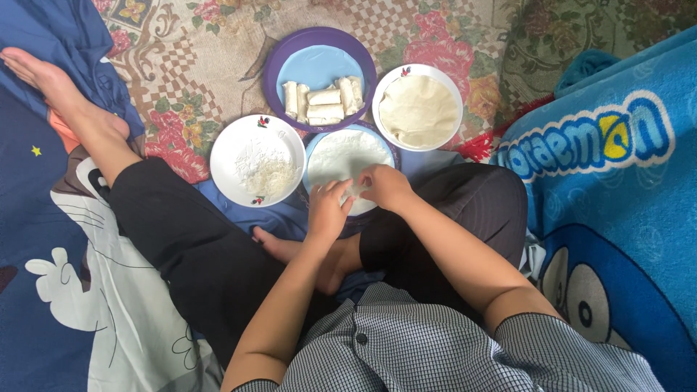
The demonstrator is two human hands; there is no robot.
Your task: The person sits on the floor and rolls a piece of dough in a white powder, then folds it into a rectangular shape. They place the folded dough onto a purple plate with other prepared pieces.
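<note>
- Head view, looking straight down on crossed legs in black trousers, seated on a patterned floor covering.
- Left hand (328,210) stretched forward from a bent elbow, wrist nearly straight, back of the hand up, fingers curled down onto the near rim of the round blue plate (341,149).
- Fingertips of that hand pinched on the thin, translucent white wrapper sheet (356,190), thumb tucked under and hidden.
- Right hand (386,186) brought in from the right, forearm slanting across the right knee, wrist bent inward, knuckles up.
- Right fingers closed on the same wrapper sheet, meeting the left hand's fingertips at the plate's near edge.
- Wrapper sheet held between both hands, just above the blue plate's near side; rest of the sheet lying pale and flat across that plate.
- Both forearms bare, short checked sleeves at the bottom of the frame.
- Left of the blue plate, touching or nearly touching it: round white plate with a heap of white shredded filling (258,161).
- Beyond the hands: round purple tray with a blue centre (319,43), carrying a cluster of pale rolled-up wrappers (324,100), lying side by side.
- Right of the tray: round white plate with a stack of flat, cream-coloured wrappers (419,107).
- Bare left foot (43,76) stretched out at upper left, on a dark blue cartoon blanket.
- Bright blue cartoon blanket (617,189) along the right side.
</note>
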